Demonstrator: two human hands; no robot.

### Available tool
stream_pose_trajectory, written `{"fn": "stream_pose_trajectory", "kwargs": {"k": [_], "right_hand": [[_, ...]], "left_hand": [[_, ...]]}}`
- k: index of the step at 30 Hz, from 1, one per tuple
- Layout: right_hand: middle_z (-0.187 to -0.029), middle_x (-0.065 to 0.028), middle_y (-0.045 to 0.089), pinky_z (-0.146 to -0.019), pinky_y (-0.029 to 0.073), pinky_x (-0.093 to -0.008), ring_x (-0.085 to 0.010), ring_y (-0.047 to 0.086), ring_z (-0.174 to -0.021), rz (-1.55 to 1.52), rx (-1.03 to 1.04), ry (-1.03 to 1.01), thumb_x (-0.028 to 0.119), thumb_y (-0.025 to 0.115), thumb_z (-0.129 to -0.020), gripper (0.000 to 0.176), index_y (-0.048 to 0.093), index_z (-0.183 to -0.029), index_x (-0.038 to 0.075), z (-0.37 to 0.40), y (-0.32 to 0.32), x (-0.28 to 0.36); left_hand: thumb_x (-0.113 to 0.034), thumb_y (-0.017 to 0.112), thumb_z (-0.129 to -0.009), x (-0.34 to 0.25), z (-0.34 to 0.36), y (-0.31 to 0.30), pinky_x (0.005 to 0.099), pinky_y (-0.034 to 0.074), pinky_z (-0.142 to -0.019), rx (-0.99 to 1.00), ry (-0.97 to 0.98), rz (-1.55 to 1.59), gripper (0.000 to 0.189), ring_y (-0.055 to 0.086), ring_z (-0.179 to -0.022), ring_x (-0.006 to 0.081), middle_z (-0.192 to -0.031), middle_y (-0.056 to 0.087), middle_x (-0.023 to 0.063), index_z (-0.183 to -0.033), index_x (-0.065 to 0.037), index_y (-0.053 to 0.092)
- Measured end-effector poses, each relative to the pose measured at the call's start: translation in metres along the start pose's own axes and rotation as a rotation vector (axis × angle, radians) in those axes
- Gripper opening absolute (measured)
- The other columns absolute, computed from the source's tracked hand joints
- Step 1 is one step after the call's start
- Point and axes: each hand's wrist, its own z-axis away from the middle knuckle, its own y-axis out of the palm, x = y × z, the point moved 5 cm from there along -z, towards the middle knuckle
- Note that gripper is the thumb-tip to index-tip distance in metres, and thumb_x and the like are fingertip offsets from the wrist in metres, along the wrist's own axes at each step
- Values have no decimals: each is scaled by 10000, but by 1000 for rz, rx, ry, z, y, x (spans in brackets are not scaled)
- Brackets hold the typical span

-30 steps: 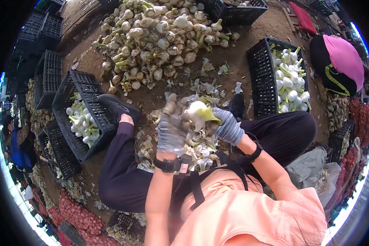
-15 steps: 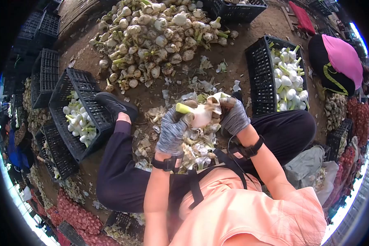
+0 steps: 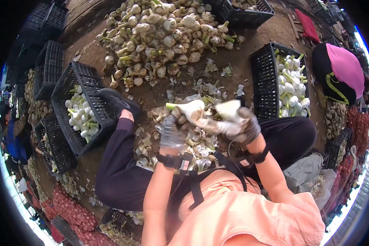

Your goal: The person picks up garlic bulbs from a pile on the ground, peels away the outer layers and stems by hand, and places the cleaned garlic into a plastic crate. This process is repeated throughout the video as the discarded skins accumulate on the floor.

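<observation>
Grey-gloved, my left hand (image 3: 172, 130) is closed around a garlic bulb (image 3: 194, 107) whose short green stem points left. The bulb is white on top, with brownish skin on its right side. A strip of outer skin (image 3: 217, 125) stretches from the bulb to my right hand (image 3: 249, 126), whose gloved fingers are closed on it. A pale flap of skin (image 3: 228, 109) beside the right fingers is blurred by motion. Loose peelings (image 3: 201, 153) lie on the ground below both hands, between my legs.
A heap of unpeeled garlic (image 3: 164, 39) lies ahead. Crates of cleaned white garlic stand on the left (image 3: 88, 123) and right (image 3: 263, 78). A person in pink (image 3: 344, 67) bends at far right. Red net sacks (image 3: 76, 207) lie at lower left.
The hands have moved apart, the right one going right and down. Skin now stretches off the bulb, baring more white. The bulb has shifted slightly left and up.
</observation>
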Motion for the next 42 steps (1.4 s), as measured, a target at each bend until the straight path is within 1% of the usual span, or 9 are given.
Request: {"fn": "stream_pose_trajectory", "kwargs": {"k": [5, 9, 10, 14, 22, 30, 34, 40, 42], "right_hand": [[-460, 23, 422, -309, 358, -207, -73, 422, -378, -344, 516, -35, 394, 462, -847, 311, 538, -775, 102, -3, -4, 37], [-749, -28, 551, -557, 494, -242, -116, 555, -627, -183, 573, -442, 313, 546, -829, 411, 463, -1097, 13, 3, -66, 44], [-801, -60, 574, -688, 493, -296, -158, 579, -753, -404, 465, 79, 336, 602, -794, 455, 493, -1124, 42, 12, -7, 21], [-820, -127, 581, -739, 470, -300, -231, 589, -797, 2234, 13, -496, 358, 619, -764, 406, 570, -1036, 60, -39, -8, -3], [-813, -151, 588, -674, 475, -334, -286, 588, -735, 1304, -61, -712, 110, 651, -734, 204, 546, -897, 45, -88, 32, -23], [-933, -161, 611, -712, 477, -337, -236, 605, -827, 1825, -250, -541, 292, 599, -806, 344, 548, -1083, 94, -105, -71, -16], [-1006, -132, 565, -710, 509, -425, -240, 573, -842, 89, 241, 5, 468, 659, -719, 648, 461, -1177, 53, -72, -3, -13], [-969, -171, 562, -744, 501, -413, -281, 571, -870, -365, 9, -604, 348, 597, -775, 501, 471, -1108, -3, -25, -89, 125], [-1044, -186, 545, -776, 493, -399, -278, 569, -904, 469, -322, -1227, 414, 553, -791, 574, 446, -1137, -32, 16, -121, 169]], "left_hand": [[-239, 547, -872, 0, -6, -16, 196, 347, -418, -242, 105, -147, 185, 384, -470, 63, -576, 456, -53, -968, -83, 572], [-232, 500, -892, -16, -12, -43, 246, 403, -449, -188, 54, 260, 163, 369, -425, 115, -500, 413, -36, -882, -94, 587], [-232, 500, -892, -19, -12, -45, 246, 403, -449, -188, 55, 259, 163, 369, -425, 115, -500, 413, -36, -882, -94, 587], [-250, 506, -892, -24, -12, -43, 293, 422, -488, -246, 125, 157, 169, 361, -426, 113, -509, 411, -46, -887, -100, 583], [-207, 507, -897, -24, -8, -28, 186, 316, -410, -148, 354, -187, 210, 333, -444, 47, -549, 402, -50, -1049, -62, 520], [-195, 539, -874, -6, -19, -29, 168, 258, -357, -305, 138, 60, 131, 302, -426, 22, -570, 436, -71, -952, -102, 590], [-193, 608, -826, 38, -28, 16, 143, 365, -396, -150, 67, -492, 261, 408, -490, 22, -672, 490, -51, -1055, -92, 535], [-80, 656, -772, 23, -85, 37, 232, 479, -619, -97, 466, -1055, 485, 517, -760, 107, -1008, 514, 51, -1204, -64, 437], [-129, 704, -732, 0, -119, 5, 250, 451, -659, -305, 588, -1318, 531, 502, -769, 132, -961, 527, 58, -1195, -57, 453]]}}
